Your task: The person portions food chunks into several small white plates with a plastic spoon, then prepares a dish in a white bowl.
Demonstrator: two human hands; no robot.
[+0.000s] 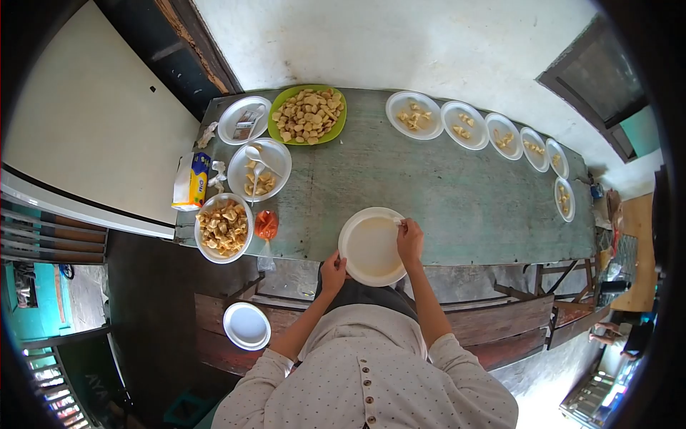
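Note:
A white plate (371,247) is held tilted over the table's front edge, just before my body. My left hand (333,273) grips its left rim, with the thumb on top and the fingers underneath. On the plate's upper right rim, my right hand (409,243) is closed in a pinch. A small white scrap that looks like tissue shows at its fingertips. Nothing lies on the plate. Left of it, a clear plastic bag with orange-red contents (266,224) hangs partly over the table edge.
A green bowl (344,121) of beige chunks stands at the back. Left are a bowl of brown fried pieces (223,227), a bowl with spoons (286,168) and a tissue pack (191,182). Several plates with small portions (414,116) line the right. A stack of plates (246,326) sits on the bench.

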